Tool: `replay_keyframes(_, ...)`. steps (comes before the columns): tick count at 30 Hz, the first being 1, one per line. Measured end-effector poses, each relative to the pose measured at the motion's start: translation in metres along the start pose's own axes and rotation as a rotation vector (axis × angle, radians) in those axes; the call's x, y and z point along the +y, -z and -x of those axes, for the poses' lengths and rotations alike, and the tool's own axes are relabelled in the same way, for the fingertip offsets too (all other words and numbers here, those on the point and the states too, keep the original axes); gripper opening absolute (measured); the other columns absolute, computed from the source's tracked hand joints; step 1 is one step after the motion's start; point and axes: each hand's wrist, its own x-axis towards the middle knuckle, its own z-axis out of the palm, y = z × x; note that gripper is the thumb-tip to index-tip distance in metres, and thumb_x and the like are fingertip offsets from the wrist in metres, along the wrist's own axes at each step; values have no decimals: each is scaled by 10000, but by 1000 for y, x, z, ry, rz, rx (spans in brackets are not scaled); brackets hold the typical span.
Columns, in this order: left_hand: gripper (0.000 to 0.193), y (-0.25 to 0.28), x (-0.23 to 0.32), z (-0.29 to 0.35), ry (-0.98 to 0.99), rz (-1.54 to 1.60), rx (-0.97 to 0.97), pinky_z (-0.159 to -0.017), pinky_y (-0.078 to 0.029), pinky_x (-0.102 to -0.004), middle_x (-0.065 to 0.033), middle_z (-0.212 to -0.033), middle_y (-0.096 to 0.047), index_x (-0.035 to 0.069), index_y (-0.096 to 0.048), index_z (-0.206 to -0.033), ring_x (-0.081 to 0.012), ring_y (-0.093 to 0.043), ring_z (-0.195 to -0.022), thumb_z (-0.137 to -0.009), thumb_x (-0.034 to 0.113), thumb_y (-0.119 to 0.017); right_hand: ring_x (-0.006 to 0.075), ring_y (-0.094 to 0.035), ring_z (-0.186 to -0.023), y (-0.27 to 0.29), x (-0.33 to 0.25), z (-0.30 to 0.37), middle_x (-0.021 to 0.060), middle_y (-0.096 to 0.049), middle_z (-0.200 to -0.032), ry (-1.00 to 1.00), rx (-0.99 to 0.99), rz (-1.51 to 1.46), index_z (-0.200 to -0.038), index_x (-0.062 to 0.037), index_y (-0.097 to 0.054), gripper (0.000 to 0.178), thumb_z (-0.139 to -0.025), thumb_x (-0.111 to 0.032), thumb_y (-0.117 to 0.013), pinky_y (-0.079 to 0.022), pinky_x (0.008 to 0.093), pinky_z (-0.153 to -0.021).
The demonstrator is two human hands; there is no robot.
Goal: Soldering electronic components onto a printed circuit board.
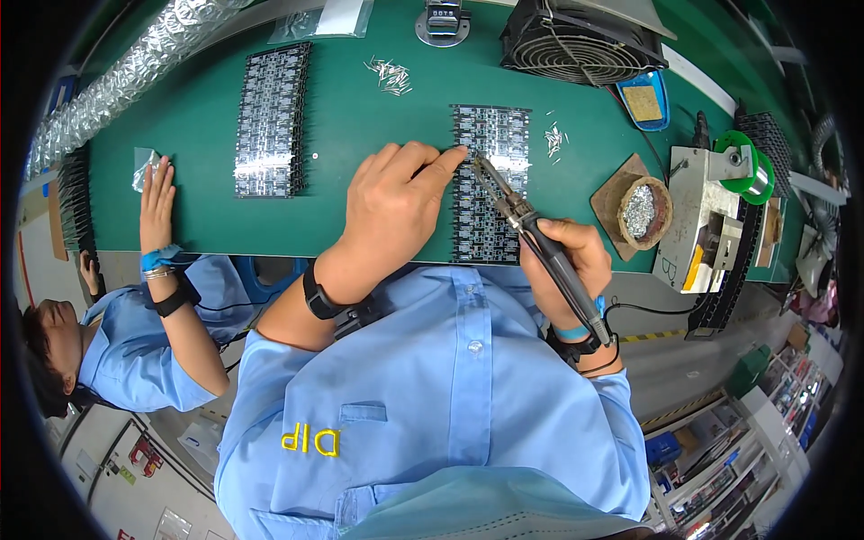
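A panel of small circuit boards (490, 193) lies on the green bench in front of me, dark-edged with rows of pale parts. My right hand (580, 256) grips a black-handled soldering iron (558, 265), its metal end slanting up and left over the panel. At the panel's left edge, my left hand (393, 200) is closed in a pinch, fingertips close to the iron's tip. Whatever those fingers hold is too small to make out. Small silvery pins (554, 140) are scattered right of the panel, and another pile of pins (391, 76) lies farther off to the left.
A second board panel (272, 121) lies left. At right are a bowl of metal bits (641, 214), a solder reel (754, 171) and a sponge in a blue tray (643, 101). A black fan (583, 45) and a counter (441, 25) stand behind. A co-worker's hand (157, 205) rests far left.
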Motion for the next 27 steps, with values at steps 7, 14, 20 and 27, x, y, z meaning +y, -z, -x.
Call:
replay_keyframes(7, 348, -3, -2, 0, 3, -2, 12, -670, -465, -366, 0, -871, -632, 121, -782, -1104, -210, -597, -770, -780, 11, -719, 124, -700, -831, -4, 1, -5, 115, -720, -956, -15, -8, 8, -1061, 0, -626, 303, -817, 80, -788, -555, 252, -726)
replay_keyframes(14, 333, -3, -2, 0, 5, 4, 16, -672, -467, -368, -2, -871, -633, 120, -783, -1099, -214, -599, -773, -787, 19, -723, 124, -698, -826, -3, 1, -5, 113, -716, -945, 5, -14, 29, -1061, -1, -620, 307, -818, 81, -788, -554, 251, -723)
replay_keyframes(20, 348, -3, -2, 0, 4, 15, 14, -679, -470, -368, -4, -875, -633, 117, -780, -1110, -218, -597, -773, -784, 14, -716, 156, -692, -887, 10, -9, 5, 132, -690, -989, -27, 42, 10, -1091, -5, -588, 340, -823, 102, -767, -550, 263, -778)
replay_keyframes(27, 354, -3, -3, 2, -12, 4, 7, -689, -471, -369, -6, -880, -627, 115, -777, -1118, -218, -594, -781, -790, 6, -703, 178, -620, -838, 42, 4, 45, 127, -616, -1007, 111, 406, 216, -1132, -12, -552, 333, -865, 138, -686, -532, 301, -798)
